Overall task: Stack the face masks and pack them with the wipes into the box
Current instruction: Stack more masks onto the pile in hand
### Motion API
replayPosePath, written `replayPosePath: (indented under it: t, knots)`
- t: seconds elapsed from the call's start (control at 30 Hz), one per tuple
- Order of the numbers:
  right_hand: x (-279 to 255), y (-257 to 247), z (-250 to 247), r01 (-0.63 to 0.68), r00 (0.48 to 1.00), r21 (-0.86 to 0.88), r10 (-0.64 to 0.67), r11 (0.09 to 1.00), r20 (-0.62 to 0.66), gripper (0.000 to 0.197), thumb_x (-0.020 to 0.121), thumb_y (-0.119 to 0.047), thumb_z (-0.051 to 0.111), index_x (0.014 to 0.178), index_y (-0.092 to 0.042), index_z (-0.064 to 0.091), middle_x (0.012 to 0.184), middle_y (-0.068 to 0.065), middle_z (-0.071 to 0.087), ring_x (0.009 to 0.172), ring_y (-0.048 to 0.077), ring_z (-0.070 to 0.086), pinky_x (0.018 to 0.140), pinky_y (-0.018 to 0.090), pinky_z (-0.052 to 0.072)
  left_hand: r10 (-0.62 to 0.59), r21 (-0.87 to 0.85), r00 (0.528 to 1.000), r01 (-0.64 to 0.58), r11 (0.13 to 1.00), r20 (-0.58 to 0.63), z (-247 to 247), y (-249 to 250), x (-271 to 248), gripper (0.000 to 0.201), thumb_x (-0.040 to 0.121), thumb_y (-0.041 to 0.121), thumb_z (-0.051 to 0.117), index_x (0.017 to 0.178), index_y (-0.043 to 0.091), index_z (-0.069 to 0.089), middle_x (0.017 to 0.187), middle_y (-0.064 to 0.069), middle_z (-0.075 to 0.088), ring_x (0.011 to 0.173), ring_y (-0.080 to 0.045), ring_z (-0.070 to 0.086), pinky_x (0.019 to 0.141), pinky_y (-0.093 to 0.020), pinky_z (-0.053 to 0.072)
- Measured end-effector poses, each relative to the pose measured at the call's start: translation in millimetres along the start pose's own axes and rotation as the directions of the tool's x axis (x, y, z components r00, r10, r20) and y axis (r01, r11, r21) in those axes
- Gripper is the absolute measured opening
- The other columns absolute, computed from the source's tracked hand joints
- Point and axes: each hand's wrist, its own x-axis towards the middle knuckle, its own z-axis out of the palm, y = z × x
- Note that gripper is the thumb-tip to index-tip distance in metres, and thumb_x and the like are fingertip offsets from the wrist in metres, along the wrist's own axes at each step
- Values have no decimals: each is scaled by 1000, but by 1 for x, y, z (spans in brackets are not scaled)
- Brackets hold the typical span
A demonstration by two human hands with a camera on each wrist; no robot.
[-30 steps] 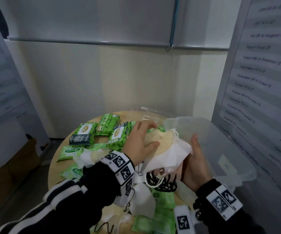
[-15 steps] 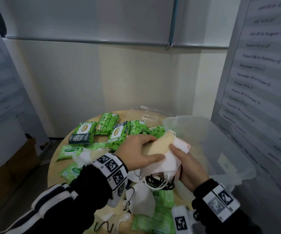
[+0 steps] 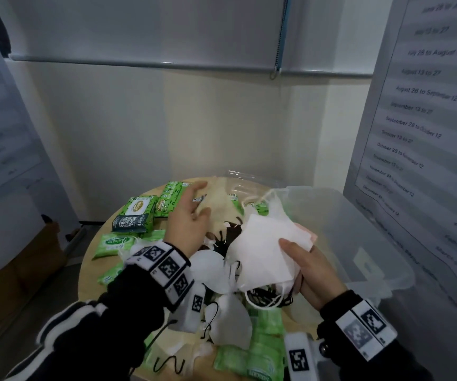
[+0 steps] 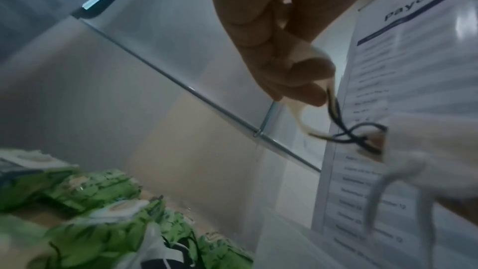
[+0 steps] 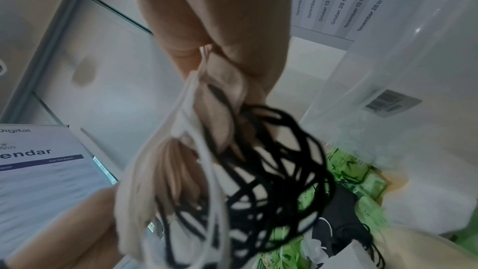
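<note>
On the round counter (image 3: 90, 270) green wipes packs (image 3: 136, 213) lie at the left. The left hand (image 3: 187, 221) pinches a cream mask (image 3: 217, 207) above them. Loose masks (image 3: 230, 320) lie on the counter nearer the person. The right hand (image 3: 312, 270) grips a stack of masks (image 3: 265, 248), thumb on top, beside the clear box (image 3: 372, 229).

Round table (image 3: 95, 259), dated wall poster (image 3: 425, 111), roller blind (image 3: 145, 28).

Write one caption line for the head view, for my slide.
Right hand holds a stack of face masks beside the clear box; left hand grips a beige mask.
</note>
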Motion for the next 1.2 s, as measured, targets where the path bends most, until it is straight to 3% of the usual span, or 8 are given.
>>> replayPosePath:
  t: [0.13,0.47,0.6,0.77,0.9,0.97,1.07,1.2]
  knots:
    - [1,-1,-1,7,998,0,-7,1000,-60,13,95,-9,49,93,-14,61,75,3,74,63,26,64,64,42,41,-11,96,991,-2,995,135,-12,-5,-7,60,92,-9,36,122,41,51,122,11,45,65,13,60,59,-38,59]
    - [3,-4,0,78,997,65,-76,995,-29,23,93,-5,49,108,-19,58,91,1,73,75,17,70,55,39,55,-109,106,984,95,990,142,-14,-18,-7,12,85,24,67,80,14,70,80,-7,71,73,-20,65,69,-33,51]
    - [0,-4,3,97,995,60,-97,993,-12,33,82,-12,60,115,-16,57,100,5,72,82,23,69,54,40,54,-181,-107,977,193,975,110,-17,-11,-7,3,81,15,70,83,13,70,75,-4,70,62,-14,65,54,-26,50]
    - [-3,-4,8,114,993,55,-114,992,-12,36,77,-7,65,111,-17,60,107,9,70,88,28,68,39,33,51,-199,-224,979,202,953,34,-16,-8,-3,27,82,-7,53,74,15,67,64,4,65,67,-18,55,65,-29,44]
    - [-4,-6,12,157,988,13,-157,987,-6,42,70,-6,69,110,-13,60,106,10,71,89,25,69,54,33,57,-185,-243,957,238,940,225,-8,-1,-13,20,70,7,57,52,17,60,55,-1,53,51,-15,47,56,-27,43]
    - [-4,-8,14,189,982,8,-189,982,-14,41,69,-5,69,109,-11,61,104,9,72,90,22,69,65,32,58,-113,-194,931,189,962,347,-3,0,-20,11,70,28,67,66,17,65,71,-2,62,62,-13,58,61,-29,50]
    - [-3,-10,16,216,976,17,-216,976,-6,37,72,-8,67,108,-10,61,104,11,71,92,24,68,72,36,58,-81,39,907,72,997,412,6,-5,-25,48,54,53,82,84,20,64,83,9,66,78,-10,62,72,-22,47]
    - [-2,-7,13,179,983,67,-176,982,-49,38,83,-17,61,120,-9,57,109,12,69,83,20,71,61,30,57,-84,72,943,64,995,323,13,-10,-25,37,66,32,82,67,4,58,65,0,55,60,-11,49,62,-25,38]
